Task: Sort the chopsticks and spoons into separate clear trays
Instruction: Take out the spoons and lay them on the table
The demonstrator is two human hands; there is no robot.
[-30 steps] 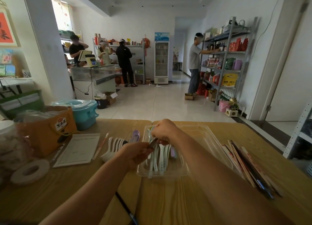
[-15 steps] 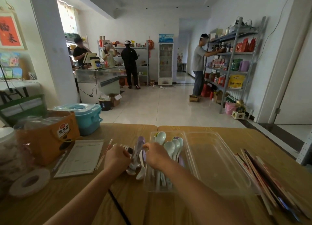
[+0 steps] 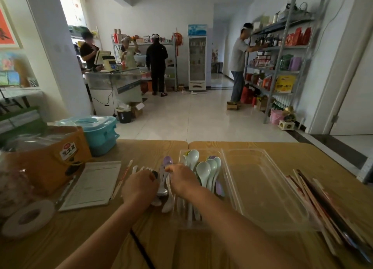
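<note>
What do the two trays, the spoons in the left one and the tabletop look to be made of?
Left tray and right tray: clear, glossy, likely rigid plastic; the tabletop shows through their walls.
Spoons: smooth, opaque pastels with soft highlights; probably plastic or melamine, ceramic not ruled out.
Tabletop: light wood grain, matte; real wood or laminate, cannot tell.

Shop clutter along the table's left edge

Orange carton [image 3: 50, 157] near the far-left corner, teal lidded box [image 3: 101, 134] just behind it, paper sheet [image 3: 92, 185] lying flat beside it, tape roll [image 3: 28, 218] closer to the near-left corner.
</note>
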